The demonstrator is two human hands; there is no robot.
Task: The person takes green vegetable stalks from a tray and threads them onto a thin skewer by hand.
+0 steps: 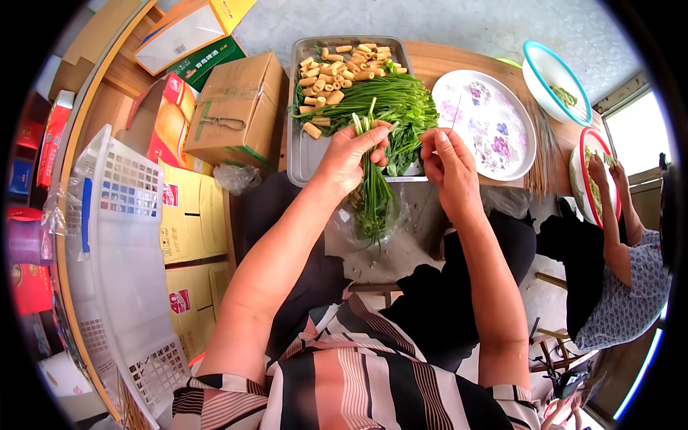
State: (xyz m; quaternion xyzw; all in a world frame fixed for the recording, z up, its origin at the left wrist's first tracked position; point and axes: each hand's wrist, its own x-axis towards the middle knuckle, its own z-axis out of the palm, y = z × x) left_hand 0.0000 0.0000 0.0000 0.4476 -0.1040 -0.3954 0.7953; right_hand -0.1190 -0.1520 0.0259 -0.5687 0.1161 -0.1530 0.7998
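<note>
My left hand (355, 154) is closed around a bunch of green stalks (373, 204), whose pale ends stick up above the fingers and whose leafy ends hang down. In my right hand (450, 161) a thin skewer (456, 113) is pinched between thumb and fingers, pointing up over the white floral plate (516, 125). Behind both hands lies a metal tray (304, 154) with more long green stalks (390, 100) and a heap of short tan rolls (337, 79).
Loose skewers (546, 154) lie right of the plate. Beyond them are a blue-rimmed bowl (537, 86) and a red-rimmed basin (579, 172), where a co-worker's hands (602, 172) are. Cardboard boxes (236, 115) and a white plastic basket (125, 265) stand at the left.
</note>
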